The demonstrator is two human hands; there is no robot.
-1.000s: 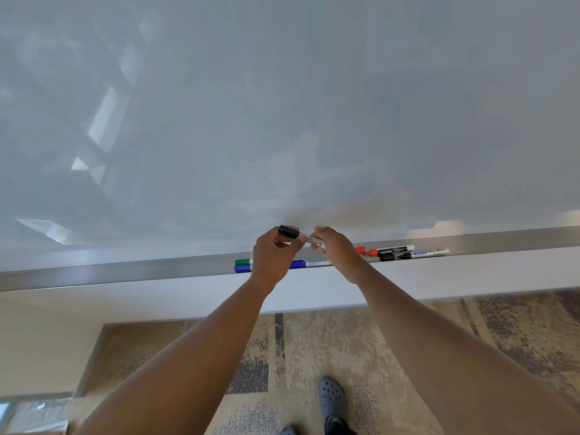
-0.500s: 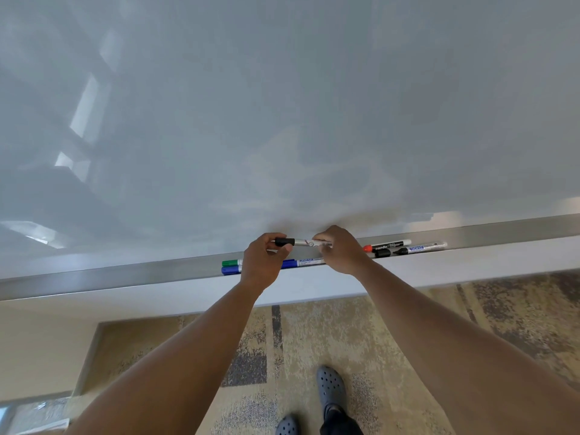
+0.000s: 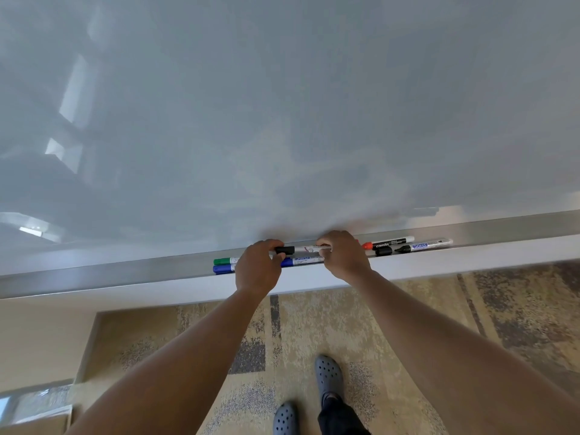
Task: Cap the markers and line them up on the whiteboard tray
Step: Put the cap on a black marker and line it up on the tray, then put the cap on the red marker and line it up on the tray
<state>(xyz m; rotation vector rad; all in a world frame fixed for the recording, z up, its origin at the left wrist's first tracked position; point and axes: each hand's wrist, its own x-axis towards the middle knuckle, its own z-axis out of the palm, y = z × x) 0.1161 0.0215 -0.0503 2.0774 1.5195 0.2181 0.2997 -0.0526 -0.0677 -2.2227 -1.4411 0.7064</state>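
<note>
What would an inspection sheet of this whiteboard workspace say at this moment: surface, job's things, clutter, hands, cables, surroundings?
Surface: metal whiteboard tray below a wiped, glossy whiteboard.
Job's things: black-capped marker held level just above the tray; green marker and blue marker lying at left; red-tipped marker and an uncapped black-tipped marker at right, a loose black cap beside them.
Clutter: nothing seen.
Hands: left hand grips the held marker's cap end, right hand its barrel.
Cables: nothing seen.
Surroundings: patterned carpet, grey clogs.
</note>
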